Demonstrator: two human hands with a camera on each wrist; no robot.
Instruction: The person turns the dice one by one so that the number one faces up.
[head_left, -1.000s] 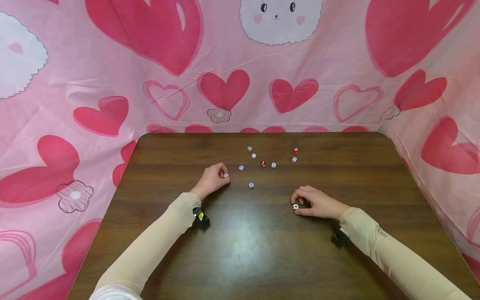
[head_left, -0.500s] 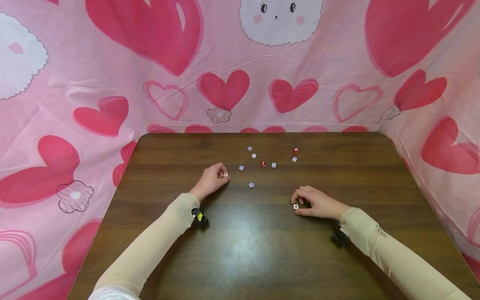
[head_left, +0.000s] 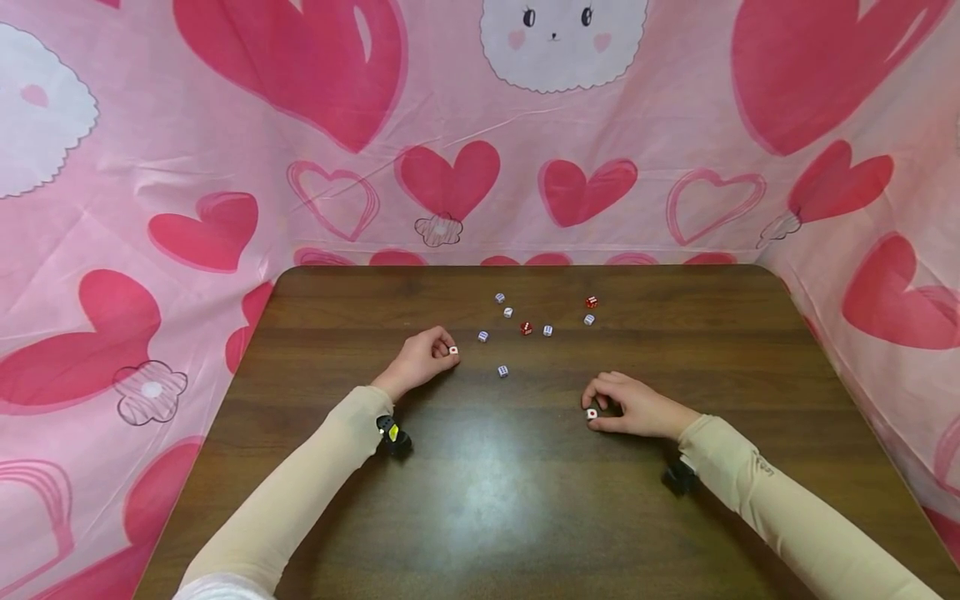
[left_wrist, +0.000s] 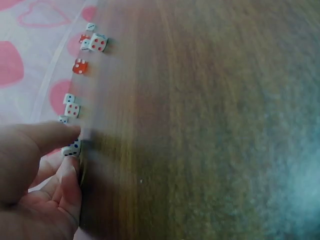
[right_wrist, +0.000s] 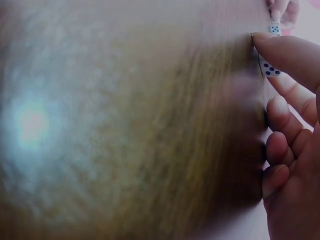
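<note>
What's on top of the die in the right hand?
The die shows one red dot on its upper face, with nothing resting there. The right hand covers its pinched sides.

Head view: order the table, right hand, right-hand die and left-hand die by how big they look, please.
1. Table
2. Right hand
3. Right-hand die and left-hand die: look alike, so unranked.

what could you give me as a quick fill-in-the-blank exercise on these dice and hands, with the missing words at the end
1. The left hand pinches a first die whose body is coloured ____.
2. The right hand pinches a second die; in the head view it shows one dot coloured ____.
3. The number of red dice lying on the table is ____.
4. Of the two hands, the one nearer the table's far edge is the ____ one.

Missing words: white; red; two; left
</note>
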